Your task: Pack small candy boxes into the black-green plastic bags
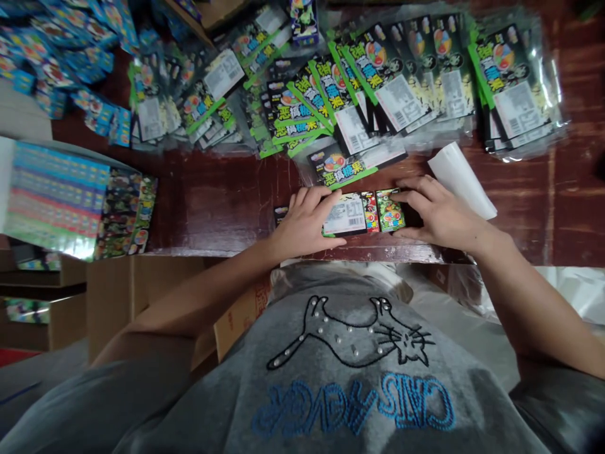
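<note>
My left hand is closed round the left end of a dark candy packet with a white barcode label, thumb along its near edge and fingertips on its far edge. Against the packet's right end sits a small red candy box. Beside that lies a small green candy box with bright lettering. The fingers of my right hand rest on the green box's upper right corner, and the thumb is near its lower right. My left hand hides part of the packet.
Many flat clear-wrapped candy packets spread along the table's far side. Blue small boxes are heaped at far left; stacked colourful boxes stand nearer. A white paper piece lies by my right hand. Cardboard cartons sit below the table edge.
</note>
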{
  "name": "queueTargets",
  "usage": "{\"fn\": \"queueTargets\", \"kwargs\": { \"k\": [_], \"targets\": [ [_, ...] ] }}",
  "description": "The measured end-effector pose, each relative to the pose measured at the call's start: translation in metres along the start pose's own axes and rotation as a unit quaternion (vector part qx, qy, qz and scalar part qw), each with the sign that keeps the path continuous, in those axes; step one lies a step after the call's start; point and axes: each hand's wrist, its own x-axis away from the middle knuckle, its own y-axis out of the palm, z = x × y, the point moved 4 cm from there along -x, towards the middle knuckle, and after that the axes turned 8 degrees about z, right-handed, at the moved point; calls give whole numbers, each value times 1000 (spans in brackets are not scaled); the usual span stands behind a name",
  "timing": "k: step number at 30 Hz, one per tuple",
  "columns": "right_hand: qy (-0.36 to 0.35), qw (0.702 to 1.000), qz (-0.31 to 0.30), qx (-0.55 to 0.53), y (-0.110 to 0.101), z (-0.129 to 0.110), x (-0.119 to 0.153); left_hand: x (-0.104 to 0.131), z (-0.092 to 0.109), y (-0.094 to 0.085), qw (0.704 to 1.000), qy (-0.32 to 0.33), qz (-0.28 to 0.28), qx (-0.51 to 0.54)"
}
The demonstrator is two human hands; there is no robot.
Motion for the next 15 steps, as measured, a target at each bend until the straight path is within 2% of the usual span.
{"fn": "queueTargets", "kwargs": {
  "k": [5,10,15],
  "targets": [
    [-33,996,4,-83,8,-13,-9,-1,5,1,1000,-10,-2,14],
    [-44,991,-5,-123,13,-13,-17,-6,9,-1,999,21,-2,44],
    [-29,991,8,-130,-2,-6,-22,-13,18,-16,999,8,18,43]
  ]
}}
